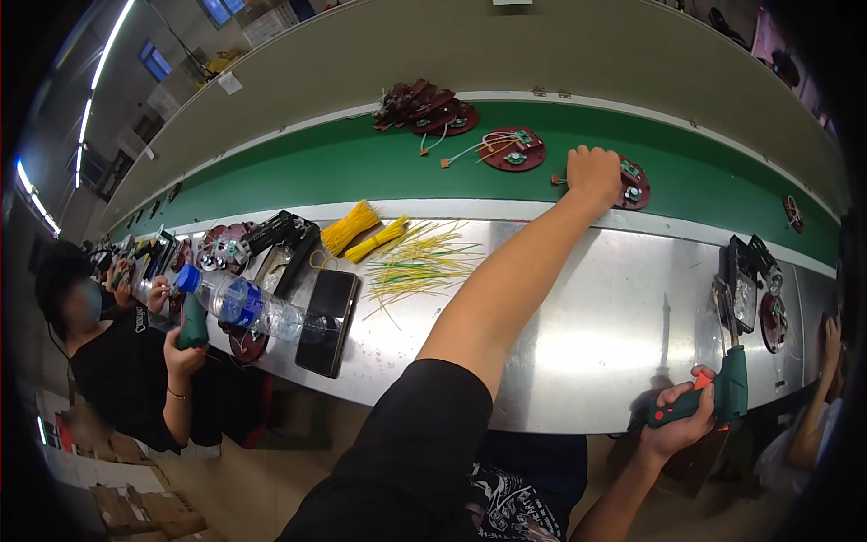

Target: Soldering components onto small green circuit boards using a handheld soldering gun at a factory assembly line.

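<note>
My left arm stretches across the bench to the green belt. There my left hand (pixel 593 175) is closed over the left side of a dark red disc (pixel 635 191) that carries a small green circuit board; its fingertips are mostly hidden. An orange connector shows just left of that hand. At the lower right, my right hand (pixel 679 423) grips a green pistol-shaped tool (pixel 736 384) with a red trigger, its metal front pointing away from me over the bench. Another red disc (pixel 513 155) with white and yellow wires lies on the belt, left of my left hand.
A pile of red discs (pixel 433 110) sits farther left on the belt (pixel 316 149). Yellow wire bundles (pixel 350 226), loose wires (pixel 420 262), a phone (pixel 327 322) and a plastic bottle (pixel 244 303) lie on the metal bench (pixel 578 361). A co-worker (pixel 117 361) works at left; black parts (pixel 742 285) lie at right.
</note>
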A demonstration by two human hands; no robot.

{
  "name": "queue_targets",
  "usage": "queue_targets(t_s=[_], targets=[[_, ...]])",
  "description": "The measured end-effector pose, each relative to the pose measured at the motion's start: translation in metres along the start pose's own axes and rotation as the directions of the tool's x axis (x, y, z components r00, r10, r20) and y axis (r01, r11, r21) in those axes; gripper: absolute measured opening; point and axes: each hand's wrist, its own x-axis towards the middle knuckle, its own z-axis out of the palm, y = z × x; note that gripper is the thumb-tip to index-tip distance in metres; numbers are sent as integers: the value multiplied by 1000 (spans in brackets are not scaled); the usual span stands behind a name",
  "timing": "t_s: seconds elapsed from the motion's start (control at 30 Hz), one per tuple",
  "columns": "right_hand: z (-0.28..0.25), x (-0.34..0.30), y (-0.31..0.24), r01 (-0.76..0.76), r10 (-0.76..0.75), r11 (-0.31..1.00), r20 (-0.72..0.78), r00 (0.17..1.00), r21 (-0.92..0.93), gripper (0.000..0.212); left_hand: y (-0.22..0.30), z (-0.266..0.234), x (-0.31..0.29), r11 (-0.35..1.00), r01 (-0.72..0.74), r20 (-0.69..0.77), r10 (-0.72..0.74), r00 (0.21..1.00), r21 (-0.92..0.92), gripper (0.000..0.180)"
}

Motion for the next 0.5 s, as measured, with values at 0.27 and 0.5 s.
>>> queue_targets(t_s=[0.27, 0.5], targets=[[-5, 1, -1, -25, 25, 1000, -12, 1000, 2, 34, -40, -53, -3, 868, -52, -295, -111, 949, -494, 21], [-14, 7, 2, -73, 73, 997, 47, 996, 4, 35, -157, -110, 9, 508, 165, -160, -535, 829, -845, 33]])
